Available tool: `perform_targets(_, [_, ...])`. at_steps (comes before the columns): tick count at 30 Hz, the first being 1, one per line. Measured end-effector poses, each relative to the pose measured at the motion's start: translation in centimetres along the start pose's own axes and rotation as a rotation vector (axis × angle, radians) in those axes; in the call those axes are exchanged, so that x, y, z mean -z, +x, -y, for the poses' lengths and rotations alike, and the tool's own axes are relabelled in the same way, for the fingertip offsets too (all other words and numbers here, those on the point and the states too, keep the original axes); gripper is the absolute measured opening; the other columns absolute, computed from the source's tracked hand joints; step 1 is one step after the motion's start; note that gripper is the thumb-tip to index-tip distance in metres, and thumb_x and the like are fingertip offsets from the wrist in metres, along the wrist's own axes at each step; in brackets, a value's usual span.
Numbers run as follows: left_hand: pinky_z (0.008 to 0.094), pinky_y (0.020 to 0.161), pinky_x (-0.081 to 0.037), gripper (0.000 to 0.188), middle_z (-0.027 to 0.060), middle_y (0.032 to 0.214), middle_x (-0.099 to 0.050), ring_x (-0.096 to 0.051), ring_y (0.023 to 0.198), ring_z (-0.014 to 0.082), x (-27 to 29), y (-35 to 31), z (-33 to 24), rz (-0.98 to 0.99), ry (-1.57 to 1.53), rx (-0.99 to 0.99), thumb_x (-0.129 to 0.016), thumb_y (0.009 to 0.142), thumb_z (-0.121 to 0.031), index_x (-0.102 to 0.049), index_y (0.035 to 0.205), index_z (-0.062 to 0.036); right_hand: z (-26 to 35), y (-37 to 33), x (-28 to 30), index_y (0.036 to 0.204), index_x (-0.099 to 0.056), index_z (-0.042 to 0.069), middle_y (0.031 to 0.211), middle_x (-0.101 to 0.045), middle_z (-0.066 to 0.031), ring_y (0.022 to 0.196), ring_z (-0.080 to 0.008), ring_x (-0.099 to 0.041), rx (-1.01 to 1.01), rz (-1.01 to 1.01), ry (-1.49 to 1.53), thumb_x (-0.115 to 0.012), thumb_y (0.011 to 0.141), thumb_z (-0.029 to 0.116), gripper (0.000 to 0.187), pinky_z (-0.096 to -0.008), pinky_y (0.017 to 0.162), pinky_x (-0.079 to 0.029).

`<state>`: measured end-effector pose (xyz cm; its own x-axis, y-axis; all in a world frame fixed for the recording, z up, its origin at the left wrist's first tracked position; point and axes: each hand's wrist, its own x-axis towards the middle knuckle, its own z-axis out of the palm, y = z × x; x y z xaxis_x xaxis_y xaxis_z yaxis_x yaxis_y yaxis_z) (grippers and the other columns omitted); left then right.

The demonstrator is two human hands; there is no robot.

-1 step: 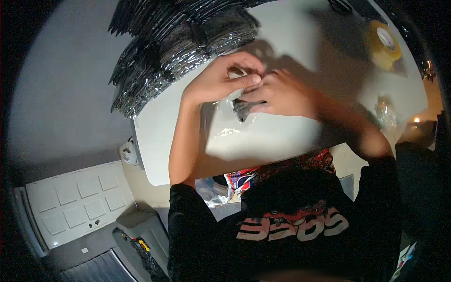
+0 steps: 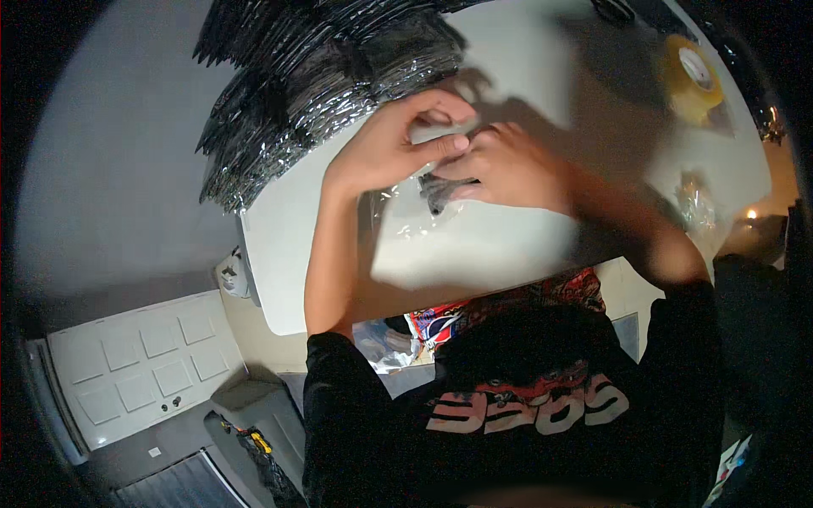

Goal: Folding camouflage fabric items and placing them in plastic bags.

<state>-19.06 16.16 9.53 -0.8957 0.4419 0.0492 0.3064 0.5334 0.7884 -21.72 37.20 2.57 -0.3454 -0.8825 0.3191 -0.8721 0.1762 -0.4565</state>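
My right hand (image 2: 521, 169) is closed over a small black item (image 2: 438, 193) whose kind I cannot make out. Clear plastic film (image 2: 411, 222), apparently a bag, lies around and below that item, glinting in the light. My left hand (image 2: 394, 140) is just left of the right one, its thumb and forefinger curved and apart, with the thumb tip close to the right fingers. I see nothing gripped between them, though some film shows behind the thumb. Both hands are low over the white table (image 2: 296, 245).
Rows of black items in shiny plastic packets (image 2: 313, 93) overlap along the table's far left. A yellowish tape roll (image 2: 696, 80) stands at the far right, with crumpled clear plastic (image 2: 696, 203) nearer. A dark looped object (image 2: 613, 10) is at the back edge.
My left thumb and forefinger have parted a little and drawn slightly left, away from the right fingers. The black item has shifted slightly; the right hand is almost unmoved.
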Motion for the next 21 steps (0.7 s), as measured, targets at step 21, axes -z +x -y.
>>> perform_targets(21, [0.0539,0.120,-0.036,0.056,0.0195,0.153,-0.052,-0.044,0.147,0.0413,-6.0,-6.0,0.5,-0.331,0.502,-0.119,-0.062,0.094,-0.005,-0.052,0.149,-0.0027,-0.1,1.2,-0.9,0.107,-0.071,-0.004,0.098,-0.073,-0.0234,0.088,-0.0331,-0.071,-0.406,-0.158,0.709,-0.071,0.090,0.017,0.027,-0.0396,0.081,-0.054])
